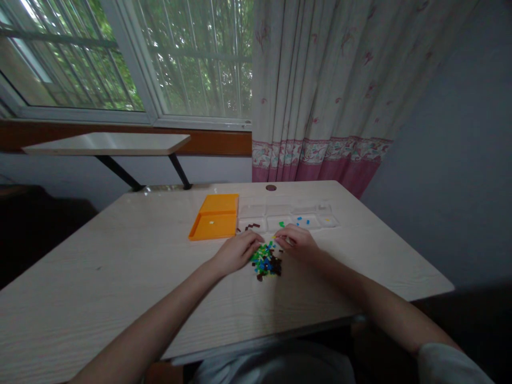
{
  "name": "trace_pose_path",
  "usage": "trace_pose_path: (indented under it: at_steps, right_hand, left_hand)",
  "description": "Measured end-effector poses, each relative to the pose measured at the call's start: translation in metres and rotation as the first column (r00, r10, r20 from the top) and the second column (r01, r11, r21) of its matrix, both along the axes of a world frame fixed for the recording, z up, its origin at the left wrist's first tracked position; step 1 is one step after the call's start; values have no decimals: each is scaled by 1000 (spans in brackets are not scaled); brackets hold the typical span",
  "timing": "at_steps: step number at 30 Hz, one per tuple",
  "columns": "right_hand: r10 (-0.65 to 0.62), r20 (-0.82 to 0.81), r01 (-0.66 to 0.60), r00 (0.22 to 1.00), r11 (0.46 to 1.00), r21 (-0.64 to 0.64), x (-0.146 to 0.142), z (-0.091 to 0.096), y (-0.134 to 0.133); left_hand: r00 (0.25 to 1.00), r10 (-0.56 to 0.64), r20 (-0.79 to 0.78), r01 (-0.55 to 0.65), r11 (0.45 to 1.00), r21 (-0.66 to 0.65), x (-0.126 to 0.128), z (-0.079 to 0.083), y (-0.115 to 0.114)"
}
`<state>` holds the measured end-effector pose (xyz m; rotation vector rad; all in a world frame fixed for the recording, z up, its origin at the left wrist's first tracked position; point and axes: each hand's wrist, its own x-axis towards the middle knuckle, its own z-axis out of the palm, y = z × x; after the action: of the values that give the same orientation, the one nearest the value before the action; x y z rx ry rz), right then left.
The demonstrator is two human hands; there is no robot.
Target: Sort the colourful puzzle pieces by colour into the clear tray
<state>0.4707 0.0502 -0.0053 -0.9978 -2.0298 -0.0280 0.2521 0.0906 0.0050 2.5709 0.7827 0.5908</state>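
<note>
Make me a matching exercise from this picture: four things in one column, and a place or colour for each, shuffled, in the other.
1. box
2. tray
3. heap of small pieces
4. curtain

A. between the left hand and the right hand
B. pale, with pink along the bottom
C. clear, see-through
D. orange

Pairs: 1-D, 2-C, 3-A, 4-B
</note>
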Motion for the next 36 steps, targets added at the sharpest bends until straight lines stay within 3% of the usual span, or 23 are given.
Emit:
trace_pose_path:
  at_steps: [8, 19, 27, 32, 36]
  right_hand:
    - [-70, -76, 80, 995, 987, 137, 14, 19, 0]
    - [-93, -59, 96, 994, 993, 62, 14, 17, -1]
    - [-77, -41, 80, 996, 993, 89, 17, 13, 1]
    - [-52, 172, 55, 984, 998, -12, 34, 20, 4]
    - [-146, 310, 207, 939, 963, -172, 68, 36, 10]
  left_hand:
    - [963, 42, -268, 5, 985, 172, -6, -6, 7]
    - [964, 1, -267, 62, 972, 226, -7, -3, 4]
    - [969, -2, -245, 59, 973, 225, -7, -2, 3]
    - [970, 10, -243, 49, 971, 235, -7, 1, 2]
    - [975, 25, -219, 31, 969, 247, -8, 2, 2]
